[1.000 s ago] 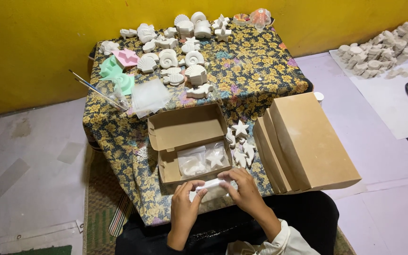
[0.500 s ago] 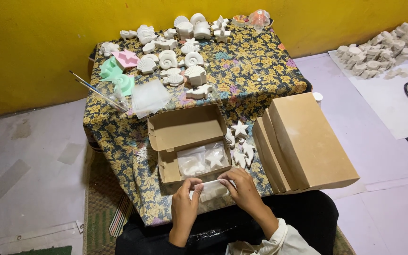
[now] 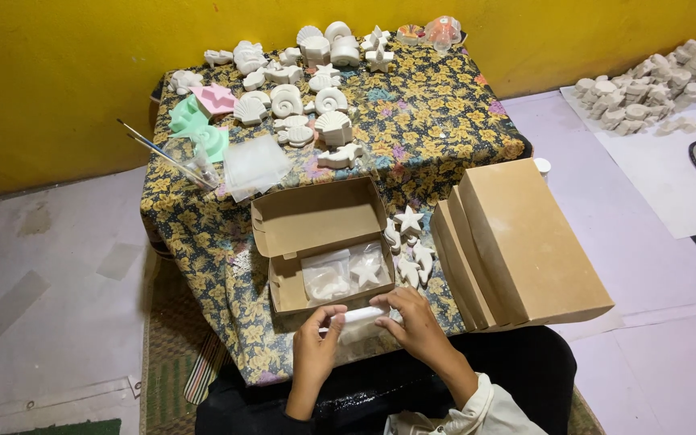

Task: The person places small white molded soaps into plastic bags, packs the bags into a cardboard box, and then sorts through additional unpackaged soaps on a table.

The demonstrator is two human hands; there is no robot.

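Right now both hands meet at the near edge of the tabletop (image 3: 445,121), just in front of the open cardboard box (image 3: 320,242). The left hand (image 3: 316,342) and the right hand (image 3: 416,322) are each curled closed around one end of a small white piece in a clear plastic bag (image 3: 362,316), thumbs and fingertips pinching it between them. It looks like one of the plaster casts, the same kind as the star shapes (image 3: 409,242) lying beside the box and the shells (image 3: 328,101) farther back. Such a cast is likely light, stiff and brittle, with thin points that could snap, so a hold on the thick middle would seem safer than on the tips. The plastic around it is probably slick and crinkly, so a firm pinch on both ends suits it. Two bagged pieces (image 3: 344,274) already lie inside the box. Closed brown boxes (image 3: 525,242) stand to the right.
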